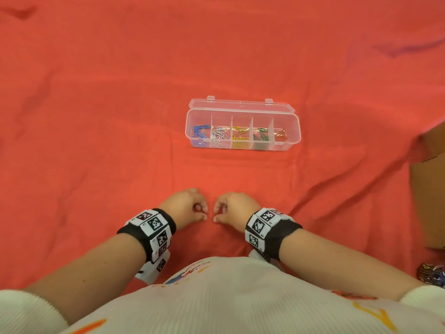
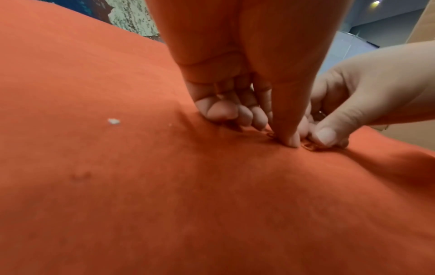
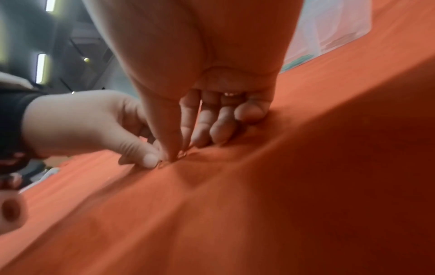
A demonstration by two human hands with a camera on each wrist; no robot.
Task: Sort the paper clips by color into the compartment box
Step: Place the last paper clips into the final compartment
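- Since I'm only watching the feeds from afar, here's what I see, left side first: my left hand (image 1: 186,206) sits low on the red cloth (image 1: 96,141) over the desk, fingers curled, thumb tip pressed down onto the fabric.
- In the left wrist view there's a small orange-red paper clip (image 2: 310,148) on the cloth right at that thumb tip, hard to see against the red. Can't tell if the left hand really pinches it or just pushes on it.
- My right hand (image 1: 234,207) is just beside the left, nearly touching, fingers curled too, thumb and forefinger closing in on the same clip. Same deal, grip isn't clear.
- Further out and well apart from both hands, the clear compartment box (image 1: 243,125) stands with its lid open: blue, white, yellow, green and orange-red clips, one colour per compartment, left to right.
- Cardboard box (image 1: 428,189) at the far right edge.
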